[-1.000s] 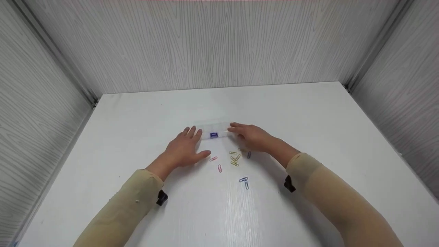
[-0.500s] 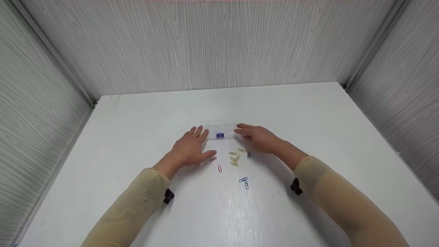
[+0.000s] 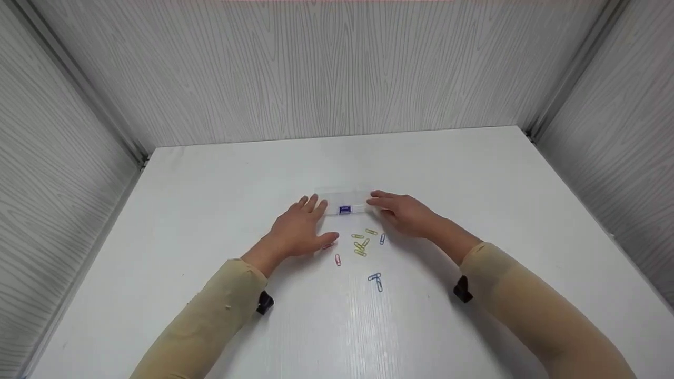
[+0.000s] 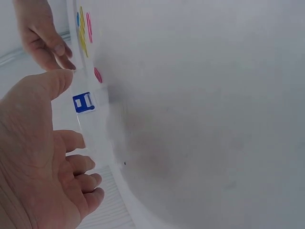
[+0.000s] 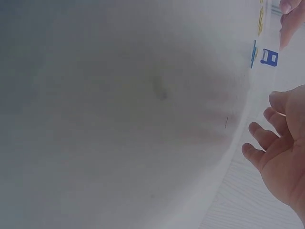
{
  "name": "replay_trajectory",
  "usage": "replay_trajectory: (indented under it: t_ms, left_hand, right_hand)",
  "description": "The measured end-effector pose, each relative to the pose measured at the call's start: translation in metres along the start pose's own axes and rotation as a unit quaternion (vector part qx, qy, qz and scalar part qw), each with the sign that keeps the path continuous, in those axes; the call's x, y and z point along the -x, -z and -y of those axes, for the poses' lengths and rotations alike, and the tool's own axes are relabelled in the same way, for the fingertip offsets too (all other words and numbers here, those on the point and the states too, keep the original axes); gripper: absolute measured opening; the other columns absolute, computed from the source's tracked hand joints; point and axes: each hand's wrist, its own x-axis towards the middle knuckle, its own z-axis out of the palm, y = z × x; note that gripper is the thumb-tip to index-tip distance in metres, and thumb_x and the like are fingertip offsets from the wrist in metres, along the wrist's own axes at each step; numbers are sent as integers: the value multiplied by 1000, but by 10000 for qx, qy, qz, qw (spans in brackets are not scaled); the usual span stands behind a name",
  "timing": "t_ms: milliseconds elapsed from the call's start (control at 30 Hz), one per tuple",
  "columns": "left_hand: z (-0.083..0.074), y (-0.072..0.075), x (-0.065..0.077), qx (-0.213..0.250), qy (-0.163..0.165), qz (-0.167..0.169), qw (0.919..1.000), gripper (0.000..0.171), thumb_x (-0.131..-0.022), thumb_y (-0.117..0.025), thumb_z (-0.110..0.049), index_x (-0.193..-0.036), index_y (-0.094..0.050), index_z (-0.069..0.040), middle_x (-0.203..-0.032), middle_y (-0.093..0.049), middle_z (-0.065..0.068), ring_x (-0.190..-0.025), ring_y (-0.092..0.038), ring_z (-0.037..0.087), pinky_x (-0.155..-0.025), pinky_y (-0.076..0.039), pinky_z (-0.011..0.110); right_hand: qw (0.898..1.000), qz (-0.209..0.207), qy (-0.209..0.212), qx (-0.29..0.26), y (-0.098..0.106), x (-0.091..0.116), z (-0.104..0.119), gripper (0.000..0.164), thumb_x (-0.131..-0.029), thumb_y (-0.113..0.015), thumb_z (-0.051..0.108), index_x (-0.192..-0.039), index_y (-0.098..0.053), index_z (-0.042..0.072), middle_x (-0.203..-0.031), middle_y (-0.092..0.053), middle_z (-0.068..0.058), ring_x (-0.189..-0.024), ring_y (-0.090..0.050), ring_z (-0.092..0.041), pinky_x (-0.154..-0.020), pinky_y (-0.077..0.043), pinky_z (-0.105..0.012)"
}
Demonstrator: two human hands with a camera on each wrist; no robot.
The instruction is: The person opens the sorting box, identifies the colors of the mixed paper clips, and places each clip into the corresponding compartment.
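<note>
A clear plastic box [image 3: 342, 198] with a blue latch [image 3: 345, 209] lies on the white table between the two hands. My left hand [image 3: 299, 230] has its fingers spread, with fingertips at the box's left end and the thumb held apart over a red paper clip. At the right end of the box, the fingertips of my right hand [image 3: 405, 214] touch it with fingers fairly straight. In front of the box lie several yellow paper clips [image 3: 360, 246], a red paper clip [image 3: 338, 260] and blue paper clips [image 3: 374, 277]. The blue latch [image 4: 84, 102] also shows in the left wrist view.
White wood-grain panels stand at the back [image 3: 337, 68], left [image 3: 58, 126] and right [image 3: 611, 137] of the white tabletop [image 3: 221, 173]. A single blue paper clip [image 3: 383, 239] lies near the right hand, beside the yellow ones.
Both hands and the clear box between them have slid to the right along the table. The left thumb now covers part of a red paper clip. The other clips stay where they were.
</note>
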Motion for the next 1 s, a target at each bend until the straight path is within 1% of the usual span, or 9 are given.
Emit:
replay_trajectory:
  t_ms: [167,333,467,600,667,800,900,1000]
  left_hand:
    - [-2,0,-2,-21,-35,-91,10000,89,-102,-51,-65,-168,-29,-10,-174,-21,15,-161,-18,36,-127,-20,49]
    - [-2,0,-6,-27,-73,-343,9994,81,-103,-54,-58,-165,-38,-7,-171,-30,16,-159,-24,36,-127,-20,48]
    - [-1,-1,-7,-119,-71,-486,9987,76,-104,-56,-54,-162,-43,-7,-168,-35,17,-157,-30,36,-127,-20,50]
    - [0,-1,-8,-153,-70,-621,9979,72,-104,-58,-51,-160,-47,-7,-165,-41,17,-155,-34,36,-126,-21,54]
    - [0,0,-9,-180,-69,-727,9972,70,-104,-59,-50,-158,-50,-7,-164,-43,17,-153,-37,36,-125,-22,55]
    - [1,0,-11,-226,-95,-1111,9935,63,-105,-60,-46,-154,-56,-7,-157,-52,17,-149,-45,34,-124,-27,55]
    - [1,1,-14,-172,-193,-1514,9881,56,-104,-64,-40,-148,-62,-5,-149,-61,16,-142,-54,32,-121,-33,55]
    - [0,0,-17,-43,-336,-1872,9817,49,-103,-68,-34,-142,-67,-5,-140,-68,15,-133,-62,30,-116,-40,53]
  right_hand:
    - [10000,-56,6,-50,-1,1,-2,46,-112,-53,17,-158,-53,18,-168,-39,-2,-155,-36,-27,-123,-31,-49]
    - [10000,-35,37,1,-2,3,-2,50,-110,-58,20,-160,-51,18,-170,-36,-1,-155,-35,-26,-122,-31,-50]
    - [9999,-2,105,28,-1,5,0,53,-109,-60,21,-161,-49,17,-170,-35,-2,-155,-35,-27,-122,-32,-50]
    - [9998,-95,144,60,-1,4,1,53,-109,-60,22,-160,-49,16,-170,-36,-3,-154,-36,-28,-122,-32,-51]
    - [9997,-219,112,17,-1,3,0,54,-108,-61,23,-160,-49,16,-169,-38,-3,-154,-37,-28,-122,-32,-51]
    - [9977,-560,-9,-380,1,0,0,53,-107,-65,24,-158,-53,15,-166,-42,-4,-153,-39,-29,-122,-32,-50]
    - [9937,-770,-81,-805,3,-5,-1,52,-105,-69,23,-154,-57,13,-163,-47,-6,-152,-42,-29,-121,-34,-49]
    - [9882,-851,-228,-1255,3,-11,-4,52,-103,-73,24,-152,-59,13,-159,-52,-6,-149,-45,-28,-118,-39,-49]
